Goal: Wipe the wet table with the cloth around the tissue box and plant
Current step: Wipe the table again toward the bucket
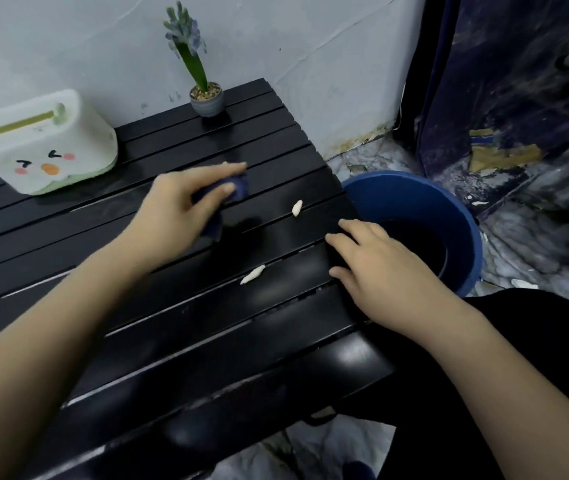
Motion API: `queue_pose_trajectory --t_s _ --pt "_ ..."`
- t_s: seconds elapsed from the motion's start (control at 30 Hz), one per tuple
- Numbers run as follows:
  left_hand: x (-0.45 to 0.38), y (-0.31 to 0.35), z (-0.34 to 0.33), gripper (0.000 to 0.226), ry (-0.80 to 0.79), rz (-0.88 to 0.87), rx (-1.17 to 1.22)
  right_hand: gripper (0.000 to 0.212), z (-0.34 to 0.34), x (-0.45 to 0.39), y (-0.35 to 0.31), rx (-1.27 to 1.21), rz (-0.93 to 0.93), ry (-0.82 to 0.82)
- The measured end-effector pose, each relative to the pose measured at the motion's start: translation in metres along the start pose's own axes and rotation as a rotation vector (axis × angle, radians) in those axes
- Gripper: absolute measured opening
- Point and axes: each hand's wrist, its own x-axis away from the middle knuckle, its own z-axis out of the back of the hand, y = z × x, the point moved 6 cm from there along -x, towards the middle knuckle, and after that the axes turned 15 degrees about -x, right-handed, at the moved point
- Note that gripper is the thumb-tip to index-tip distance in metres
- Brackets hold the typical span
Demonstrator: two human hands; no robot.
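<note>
My left hand presses a dark blue cloth onto the middle of the black slatted table; most of the cloth is hidden under the fingers. My right hand lies flat with fingers spread on the table's right edge and holds nothing. The white tissue box with a cartoon face stands at the far left. A small potted plant with a purple flower stands at the far edge by the wall. Both are apart from the cloth.
Two small white scraps lie on the slats between my hands. A blue bucket stands on the floor against the table's right side. A pale wall runs behind the table, and a dark curtain hangs at the right.
</note>
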Motion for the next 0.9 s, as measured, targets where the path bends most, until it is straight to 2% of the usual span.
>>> queue_pose_trajectory --t_s 0.17,0.3,0.67,0.8,0.9 --pt "0.130 -0.021 0.008 0.040 -0.109 -0.101 -0.123 0.046 -0.001 0.021 0.000 -0.022 -0.024 0.031" --pt "0.163 -0.009 -0.013 0.043 -0.142 -0.151 -0.126 0.045 -0.002 0.029 0.001 -0.027 -0.032 0.058" --pt "0.062 0.064 -0.084 0.040 -0.079 -0.423 -0.113 0.022 0.003 0.037 -0.006 0.041 -0.068 0.179" --pt "0.019 0.095 -0.107 0.039 -0.069 -0.462 -0.097 0.023 0.005 0.042 -0.004 0.019 -0.103 0.220" --pt "-0.012 0.115 -0.113 0.036 -0.117 -0.426 -0.042 0.026 0.004 0.041 -0.002 0.025 -0.112 0.220"
